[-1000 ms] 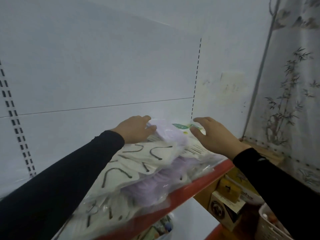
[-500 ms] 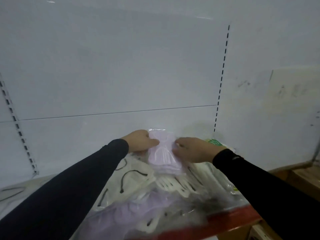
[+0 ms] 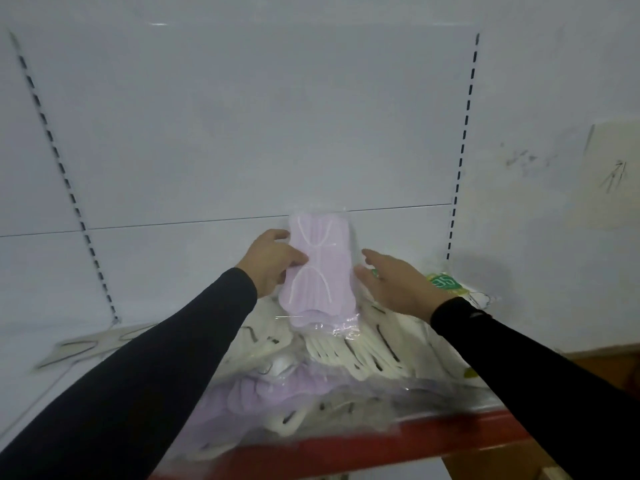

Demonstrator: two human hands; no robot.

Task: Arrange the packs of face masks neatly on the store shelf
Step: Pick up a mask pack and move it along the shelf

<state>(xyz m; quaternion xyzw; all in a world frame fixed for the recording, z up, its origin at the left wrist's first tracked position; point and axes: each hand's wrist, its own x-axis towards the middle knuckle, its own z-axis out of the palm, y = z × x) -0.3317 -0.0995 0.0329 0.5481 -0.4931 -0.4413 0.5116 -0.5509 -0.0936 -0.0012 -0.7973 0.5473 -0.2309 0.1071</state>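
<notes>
Left hand [image 3: 273,263] grips purple mask pack [image 3: 320,268], propped atop the mask pile [image 3: 346,362] on the shelf [image 3: 398,441]. Right hand [image 3: 398,284], fingers spread loose, just beside its right edge.

The left hand's [image 3: 273,263] fingers are hidden behind the lilac mask pack [image 3: 320,268]. Lower packs [image 3: 311,403] in the frame's bottom centre are smeared by blur, their count unreadable. The shelf's red edge [image 3: 398,448] is blurred too. Both sleeves run off the bottom edge. The green-labelled pack [image 3: 446,284] at right is partly covered by the right hand [image 3: 398,285].
</notes>
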